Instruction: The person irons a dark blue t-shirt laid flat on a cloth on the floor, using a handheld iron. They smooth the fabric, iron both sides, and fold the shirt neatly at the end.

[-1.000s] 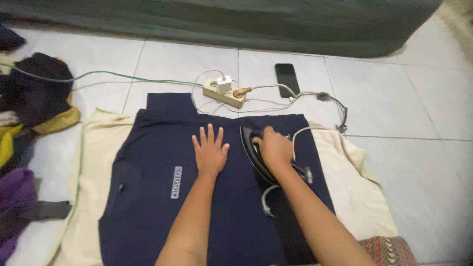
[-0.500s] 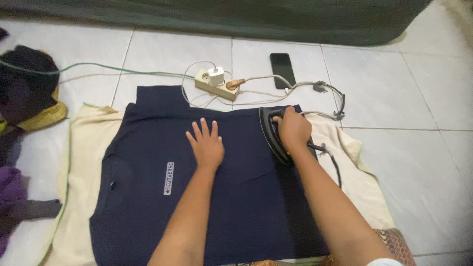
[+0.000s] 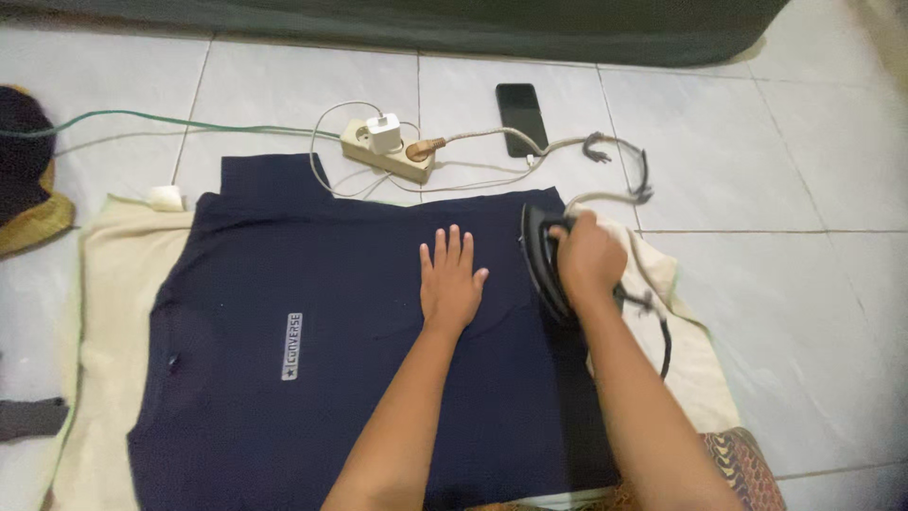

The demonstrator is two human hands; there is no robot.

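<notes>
A navy T-shirt with a small grey label lies spread flat on a cream cloth on the tiled floor. My left hand presses palm-down on the shirt's middle, fingers apart. My right hand grips the handle of a black clothes iron, which rests on the shirt's right edge. The iron's cord runs from it up toward a power strip.
A beige power strip with a white charger and a plug sits just beyond the shirt. A black phone lies on the tiles behind it. A green cable trails left. Dark clothes are piled at the left edge.
My right hand has slid the iron rightward across the shirt to its right edge. My left hand stays flat on the shirt's middle.
</notes>
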